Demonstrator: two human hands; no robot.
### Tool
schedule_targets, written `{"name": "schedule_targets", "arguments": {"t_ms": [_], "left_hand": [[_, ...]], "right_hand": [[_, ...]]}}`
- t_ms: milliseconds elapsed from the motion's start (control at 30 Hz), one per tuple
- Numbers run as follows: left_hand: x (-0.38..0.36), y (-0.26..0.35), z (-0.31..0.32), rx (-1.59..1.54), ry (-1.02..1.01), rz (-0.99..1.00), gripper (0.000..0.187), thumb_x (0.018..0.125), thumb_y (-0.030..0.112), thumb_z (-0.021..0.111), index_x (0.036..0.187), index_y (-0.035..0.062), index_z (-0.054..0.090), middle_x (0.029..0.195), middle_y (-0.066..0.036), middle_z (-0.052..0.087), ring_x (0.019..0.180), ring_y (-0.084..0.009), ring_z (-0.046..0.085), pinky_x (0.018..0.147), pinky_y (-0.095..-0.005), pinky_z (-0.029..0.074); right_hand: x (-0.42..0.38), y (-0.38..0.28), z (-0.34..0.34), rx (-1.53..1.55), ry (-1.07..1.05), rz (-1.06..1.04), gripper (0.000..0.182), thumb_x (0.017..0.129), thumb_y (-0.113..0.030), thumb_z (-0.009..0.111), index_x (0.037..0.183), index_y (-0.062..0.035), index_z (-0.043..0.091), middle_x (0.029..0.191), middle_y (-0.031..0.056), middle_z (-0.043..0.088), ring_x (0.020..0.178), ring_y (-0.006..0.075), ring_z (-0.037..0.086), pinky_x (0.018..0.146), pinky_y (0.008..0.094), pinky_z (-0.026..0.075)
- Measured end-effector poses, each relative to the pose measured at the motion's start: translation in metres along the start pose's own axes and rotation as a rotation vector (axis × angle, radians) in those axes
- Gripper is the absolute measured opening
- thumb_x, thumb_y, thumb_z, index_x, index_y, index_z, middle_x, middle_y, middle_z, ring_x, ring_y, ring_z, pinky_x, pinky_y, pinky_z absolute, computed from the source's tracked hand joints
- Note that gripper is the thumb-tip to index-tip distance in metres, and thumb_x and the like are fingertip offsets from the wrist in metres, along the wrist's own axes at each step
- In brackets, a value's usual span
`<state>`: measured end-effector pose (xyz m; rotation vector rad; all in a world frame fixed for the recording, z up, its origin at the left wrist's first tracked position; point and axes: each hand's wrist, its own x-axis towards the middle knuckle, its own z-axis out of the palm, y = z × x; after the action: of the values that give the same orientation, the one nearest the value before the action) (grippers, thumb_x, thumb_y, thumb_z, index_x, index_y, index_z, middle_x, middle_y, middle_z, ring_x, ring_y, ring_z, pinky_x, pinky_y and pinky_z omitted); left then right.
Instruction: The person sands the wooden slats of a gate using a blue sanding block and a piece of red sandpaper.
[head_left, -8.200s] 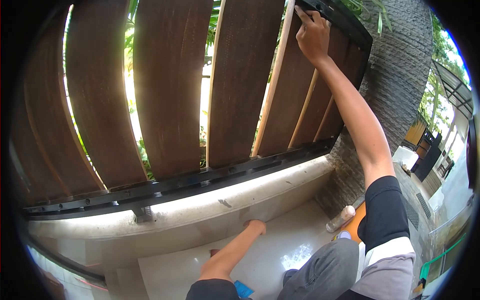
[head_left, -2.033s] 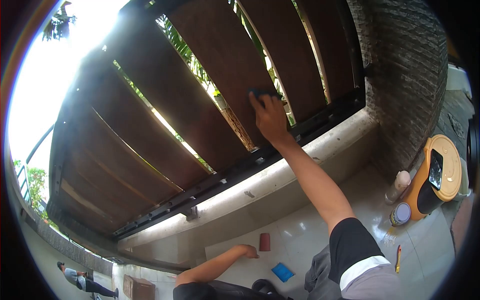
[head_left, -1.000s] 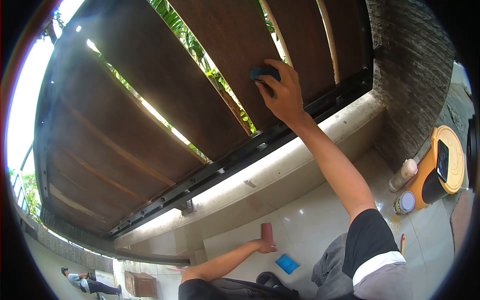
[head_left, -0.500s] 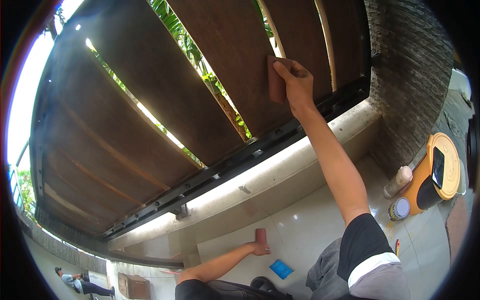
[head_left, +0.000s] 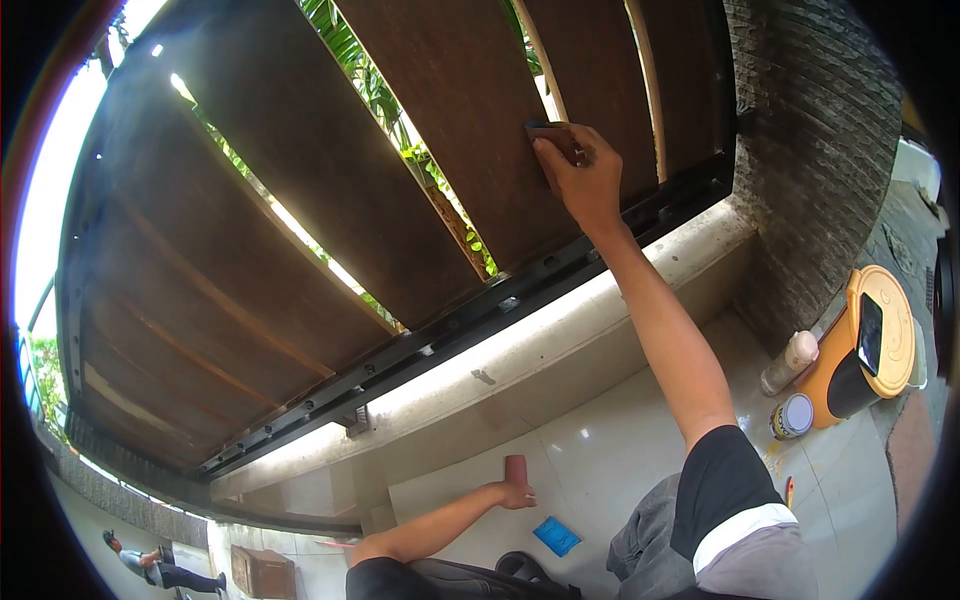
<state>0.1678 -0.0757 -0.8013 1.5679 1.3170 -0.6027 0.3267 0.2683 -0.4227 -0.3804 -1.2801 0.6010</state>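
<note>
My right hand (head_left: 592, 182) grips a reddish-brown piece of sandpaper (head_left: 557, 142) between thumb and fingers, at the edge of a dark brown wooden slat (head_left: 470, 120). The paper looks bent around that edge, and part of it is hidden by my fingers. Lower down, my left hand (head_left: 517, 495) is closed around a reddish roll of what looks like sandpaper (head_left: 515, 468), standing upright above the tiled floor. A blue packet (head_left: 557, 536) lies on the tiles close to my left hand.
A black metal rail (head_left: 420, 350) runs beneath the slats, above a pale ledge (head_left: 480, 375). On the right stand an orange bucket (head_left: 838, 385) with a phone (head_left: 871, 335) on its lid, a bottle (head_left: 790, 362) and a small can (head_left: 792, 416). Another person (head_left: 150, 563) is far left.
My right hand has turned and shifted slightly, so the sandpaper's broad face, visible before, is now mostly hidden. My left hand keeps hold of the roll. The whole view has shifted slightly.
</note>
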Motion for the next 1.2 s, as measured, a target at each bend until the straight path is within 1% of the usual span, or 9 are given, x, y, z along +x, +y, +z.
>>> {"name": "schedule_targets", "arguments": {"t_ms": [233,300,433,500,733,800,933,1000,1200], "left_hand": [[0.002,-0.004,0.003,0.015,0.032,0.012,0.065,0.099,0.052,0.043,0.138,0.0005,0.050,0.138,-0.023,0.054,0.130,-0.0374,0.049,0.109,-0.0421,0.039],[0.005,-0.008,0.005,0.015,0.028,0.016,0.065,0.099,0.053,0.043,0.138,0.0006,0.050,0.137,-0.023,0.054,0.130,-0.0375,0.050,0.109,-0.0423,0.039],[0.003,-0.005,0.002,0.032,0.008,-0.007,0.065,0.099,0.053,0.043,0.138,0.0012,0.050,0.137,-0.024,0.054,0.129,-0.0378,0.050,0.108,-0.0425,0.040],[0.003,-0.005,0.002,0.028,0.018,-0.009,0.065,0.099,0.053,0.043,0.138,0.0015,0.050,0.138,-0.024,0.054,0.130,-0.0379,0.050,0.108,-0.0424,0.039],[-0.007,0.006,-0.006,0.020,0.016,-0.027,0.067,0.099,0.054,0.042,0.140,0.0016,0.048,0.139,-0.024,0.052,0.131,-0.0382,0.048,0.109,-0.0427,0.039],[-0.004,0.003,-0.005,0.027,0.030,-0.018,0.067,0.099,0.054,0.042,0.140,0.0016,0.049,0.139,-0.024,0.052,0.131,-0.0383,0.048,0.109,-0.0429,0.039],[-0.001,-0.002,-0.002,0.028,0.025,0.008,0.065,0.099,0.054,0.042,0.138,0.0023,0.050,0.137,-0.024,0.053,0.129,-0.0386,0.049,0.109,-0.0434,0.039],[0.000,-0.002,-0.001,0.034,0.025,0.003,0.064,0.099,0.053,0.042,0.138,0.0025,0.051,0.136,-0.024,0.054,0.129,-0.0387,0.050,0.108,-0.0434,0.040],[0.001,-0.007,0.003,0.059,0.032,-0.007,0.061,0.100,0.052,0.042,0.133,0.0025,0.055,0.132,-0.022,0.058,0.126,-0.0380,0.053,0.106,-0.0436,0.041]], "right_hand": [[-0.002,0.001,0.001,-0.142,0.037,-0.034,0.017,0.081,-0.009,0.076,0.097,-0.0058,0.074,0.084,0.0103,0.066,0.079,0.0243,0.064,0.070,0.0345,0.049],[-0.003,0.010,0.005,-0.081,0.033,-0.141,0.016,0.082,-0.011,0.076,0.094,-0.0027,0.071,0.084,0.0117,0.063,0.080,0.0285,0.064,0.069,0.0368,0.049],[-0.014,0.008,0.004,-0.191,-0.087,-0.010,0.018,0.083,-0.011,0.075,0.095,0.0001,0.066,0.091,0.0154,0.062,0.084,0.0342,0.064,0.070,0.0391,0.050],[-0.019,0.008,0.006,-0.238,-0.052,-0.163,0.019,0.085,-0.009,0.073,0.096,0.0021,0.063,0.095,0.0172,0.060,0.086,0.0362,0.064,0.072,0.0404,0.050],[-0.035,0.028,0.009,-0.235,0.010,-0.318,0.021,0.088,-0.002,0.066,0.107,0.0032,0.064,0.106,0.0173,0.060,0.093,0.0351,0.063,0.078,0.0414,0.052],[-0.041,0.032,0.009,-0.325,-0.039,-0.448,0.031,0.086,0.003,0.064,0.116,0.0024,0.065,0.118,0.0152,0.060,0.102,0.0329,0.061,0.085,0.0402,0.052],[-0.050,0.038,0.006,-0.498,-0.110,-0.537,0.037,0.083,0.005,0.064,0.120,0.0026,0.065,0.126,0.0127,0.061,0.107,0.0303,0.060,0.091,0.0398,0.051],[-0.049,0.040,0.006,-0.556,-0.038,-0.668,0.037,0.081,0.005,0.063,0.118,0.0030,0.066,0.127,0.0115,0.062,0.110,0.0292,0.060,0.091,0.0397,0.051],[-0.054,0.042,0.007,-0.582,-0.086,-0.659,0.037,0.083,0.006,0.061,0.120,0.0047,0.065,0.129,0.0155,0.061,0.125,0.0340,0.054,0.101,0.0436,0.049]]}}
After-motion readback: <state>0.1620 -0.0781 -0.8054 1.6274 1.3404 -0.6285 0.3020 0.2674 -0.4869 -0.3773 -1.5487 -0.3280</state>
